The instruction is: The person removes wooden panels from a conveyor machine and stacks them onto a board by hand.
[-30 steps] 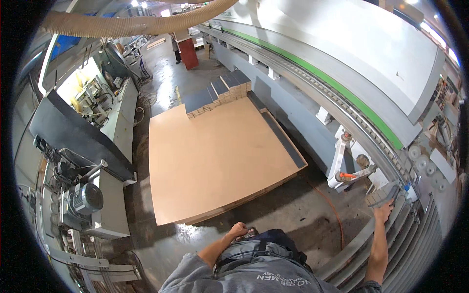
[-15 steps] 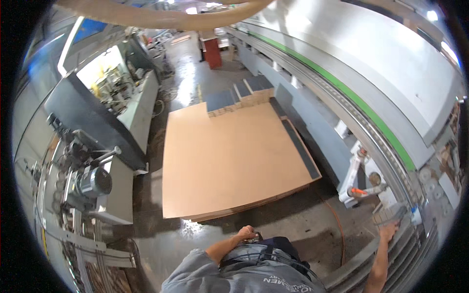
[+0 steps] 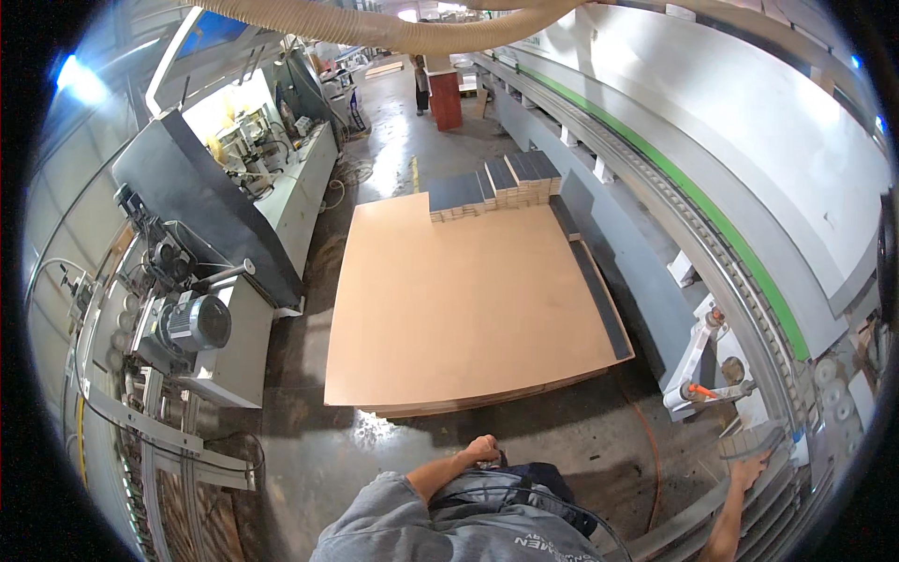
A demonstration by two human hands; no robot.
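Observation:
My left hand [image 3: 482, 450] is closed in front of my waist; whatever is inside it, if anything, is hidden. Out to the right, my right hand [image 3: 746, 468] has its fingers at the near end of a small narrow board [image 3: 752, 441], pale with a dark edge, beside the long machine. Ahead of me lies a low stack of large tan sheets [image 3: 468, 300]. Several dark-topped narrow boards [image 3: 492, 183] are piled on its far right corner, and a dark strip [image 3: 604, 304] runs along its right edge.
A long white machine [image 3: 712, 112] with a green stripe lines the right side. On the left stands grey machinery with a motor [image 3: 198, 323]. A ribbed hose [image 3: 375, 30] crosses overhead. An orange cord [image 3: 653, 440] lies on the floor. Far off, a person stands beside a red cabinet [image 3: 447, 100].
The view has shifted, so the stack and machines sit slightly farther right in it. My left hand stays closed at my waist, and my right hand remains at the narrow board.

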